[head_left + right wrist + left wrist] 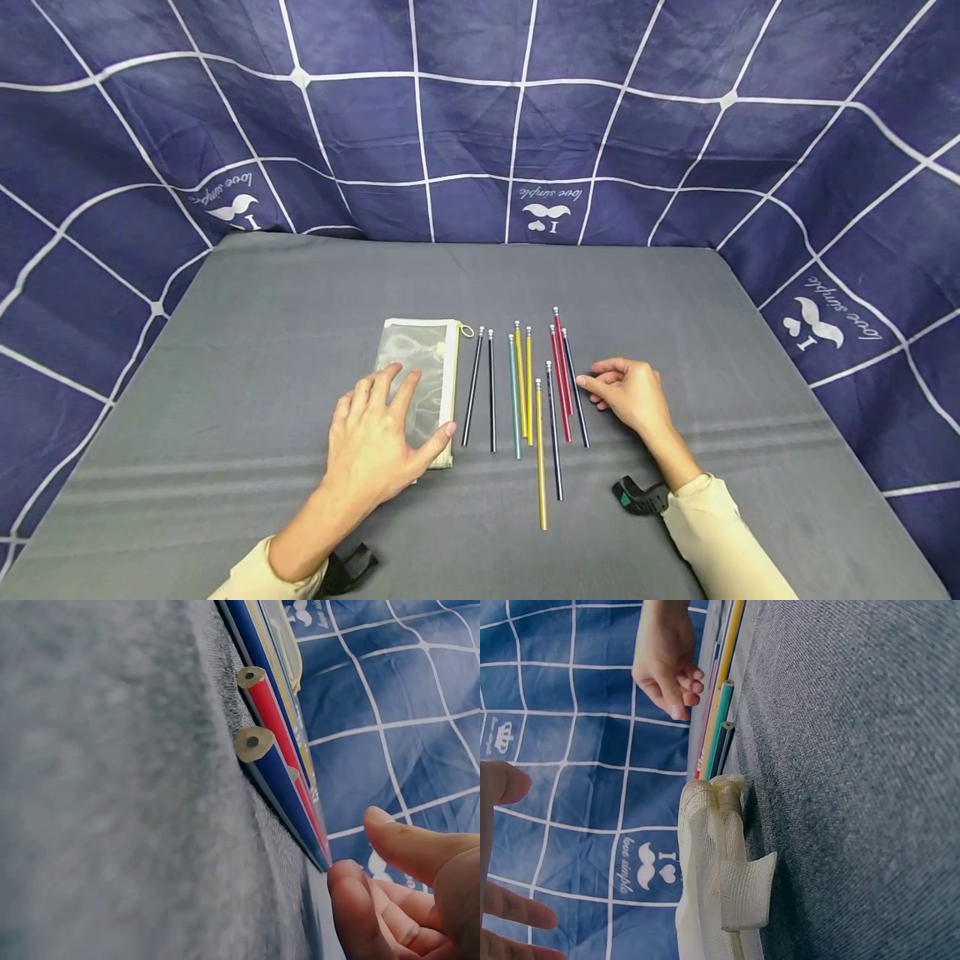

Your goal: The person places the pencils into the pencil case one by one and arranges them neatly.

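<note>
A mesh zip pouch [427, 375] with pale edges lies flat on the grey cloth. Over its lower left part is my left hand [375, 442], fingers spread; whether they touch the mesh I cannot tell. In the left wrist view the pouch's pale fabric tab [748, 892] faces the camera. To the right, several pencils lie in a loose row, among them a yellow pencil [542, 467], a teal pencil [515, 400] and a red pencil [562, 392]. Beside the outermost navy pencil [281, 787] is my right hand [630, 396], thumb and forefinger apart in the right wrist view, holding nothing.
Grey cloth [262, 333] covers the table. A blue curtain with white lines [465, 125] hangs behind it and along both sides. A black wrist device [641, 496] is by the right sleeve, another [351, 571] by the left.
</note>
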### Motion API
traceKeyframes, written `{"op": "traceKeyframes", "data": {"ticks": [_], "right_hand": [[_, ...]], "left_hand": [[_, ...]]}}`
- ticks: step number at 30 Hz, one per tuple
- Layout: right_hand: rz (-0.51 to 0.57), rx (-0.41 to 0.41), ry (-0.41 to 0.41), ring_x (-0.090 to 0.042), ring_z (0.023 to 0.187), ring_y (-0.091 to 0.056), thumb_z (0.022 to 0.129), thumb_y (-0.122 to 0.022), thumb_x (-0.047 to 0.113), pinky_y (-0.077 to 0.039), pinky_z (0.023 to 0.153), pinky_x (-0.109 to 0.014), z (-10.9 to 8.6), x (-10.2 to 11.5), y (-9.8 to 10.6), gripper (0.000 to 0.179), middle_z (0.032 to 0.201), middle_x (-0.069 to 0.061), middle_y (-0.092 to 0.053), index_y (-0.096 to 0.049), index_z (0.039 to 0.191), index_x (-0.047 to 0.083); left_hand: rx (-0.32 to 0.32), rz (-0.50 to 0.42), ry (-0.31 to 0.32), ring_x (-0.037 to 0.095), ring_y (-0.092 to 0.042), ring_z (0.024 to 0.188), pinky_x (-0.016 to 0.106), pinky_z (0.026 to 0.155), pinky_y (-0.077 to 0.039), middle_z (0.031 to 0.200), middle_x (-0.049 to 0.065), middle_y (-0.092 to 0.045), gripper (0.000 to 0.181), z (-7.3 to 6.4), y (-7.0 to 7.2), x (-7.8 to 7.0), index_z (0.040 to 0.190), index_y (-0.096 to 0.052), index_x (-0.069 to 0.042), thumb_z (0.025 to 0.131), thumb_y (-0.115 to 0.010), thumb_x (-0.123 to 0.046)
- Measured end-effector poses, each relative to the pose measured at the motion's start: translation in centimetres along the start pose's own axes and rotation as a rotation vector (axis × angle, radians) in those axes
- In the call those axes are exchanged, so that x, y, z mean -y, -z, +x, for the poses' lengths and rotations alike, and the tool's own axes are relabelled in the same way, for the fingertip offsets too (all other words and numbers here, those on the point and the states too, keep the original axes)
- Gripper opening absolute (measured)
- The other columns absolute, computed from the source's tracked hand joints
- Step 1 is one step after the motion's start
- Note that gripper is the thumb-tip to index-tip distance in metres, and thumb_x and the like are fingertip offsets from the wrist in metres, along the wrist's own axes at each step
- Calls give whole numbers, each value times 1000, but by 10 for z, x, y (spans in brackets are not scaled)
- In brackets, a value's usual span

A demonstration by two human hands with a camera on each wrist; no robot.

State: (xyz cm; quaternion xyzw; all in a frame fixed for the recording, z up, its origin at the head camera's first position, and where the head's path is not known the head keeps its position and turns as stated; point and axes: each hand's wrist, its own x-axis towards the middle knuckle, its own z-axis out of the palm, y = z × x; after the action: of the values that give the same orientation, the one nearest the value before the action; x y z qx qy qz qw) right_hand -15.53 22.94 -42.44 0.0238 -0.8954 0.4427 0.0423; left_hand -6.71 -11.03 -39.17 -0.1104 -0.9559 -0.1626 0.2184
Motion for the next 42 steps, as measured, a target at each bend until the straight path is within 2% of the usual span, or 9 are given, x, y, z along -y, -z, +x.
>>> {"op": "traceKeyframes", "data": {"ticks": [6, 12, 17, 21, 29, 37, 42], "right_hand": [[67, 77, -117, -12, 49, -64, 78, -84, 16, -54, 49, -28, 6, -2, -2, 29, 66, -7, -70, -70, 90, -7], [156, 136, -199, -10, 50, -64, 75, -85, 13, -55, 51, -28, 10, -6, -3, 31, 66, -7, -70, -68, 91, -9], [197, 176, -221, -10, 50, -64, 77, -84, 13, -55, 51, -28, 13, -6, -5, 32, 68, -10, -70, -68, 92, -11], [198, 211, -210, -11, 51, -64, 78, -83, 12, -55, 51, -28, 16, -5, -6, 31, 69, -11, -70, -67, 91, -12], [251, 264, -236, -8, 53, -63, 80, -79, 3, -56, 54, -27, 18, -3, -5, 25, 69, -10, -70, -66, 93, -15], [279, 308, -262, -8, 55, -64, 83, -75, -2, -56, 56, -26, 17, -2, -1, 25, 73, -11, -71, -64, 98, -19], [262, 334, -285, -9, 55, -64, 82, -75, -2, -56, 55, -27, 15, 0, 2, 25, 69, -9, -68, -64, 97, -17]], "left_hand": [[11, -4, 1, 36, -50, 115, 54, 92, -39, 130, 16, -54, 75, 3, 0, -2, 129, -62, -7, 78, -60, -63], [-27, 19, -16, 34, -54, 105, 53, 90, -41, 122, 15, -59, 67, 8, -4, -2, 123, -65, -5, 80, -63, -57], [-42, 24, -32, 34, -56, 102, 52, 86, -43, 117, 13, -61, 60, 10, -6, -4, 119, -66, -5, 82, -63, -52], [-6, 25, -30, 34, -57, 103, 52, 85, -45, 116, 14, -61, 59, 12, -8, -5, 120, -66, -5, 82, -65, -51], [92, 38, 25, 35, -55, 109, 52, 82, -45, 121, 15, -59, 58, 16, -14, -5, 122, -67, -7, 83, -70, -50], [144, 54, 22, 34, -57, 102, 50, 76, -47, 117, 14, -61, 59, 19, -21, -6, 123, -66, -6, 86, -67, -52], [166, 53, 26, 34, -58, 99, 50, 75, -48, 109, 12, -62, 59, 20, -24, -7, 122, -67, -5, 86, -66, -52]]}}
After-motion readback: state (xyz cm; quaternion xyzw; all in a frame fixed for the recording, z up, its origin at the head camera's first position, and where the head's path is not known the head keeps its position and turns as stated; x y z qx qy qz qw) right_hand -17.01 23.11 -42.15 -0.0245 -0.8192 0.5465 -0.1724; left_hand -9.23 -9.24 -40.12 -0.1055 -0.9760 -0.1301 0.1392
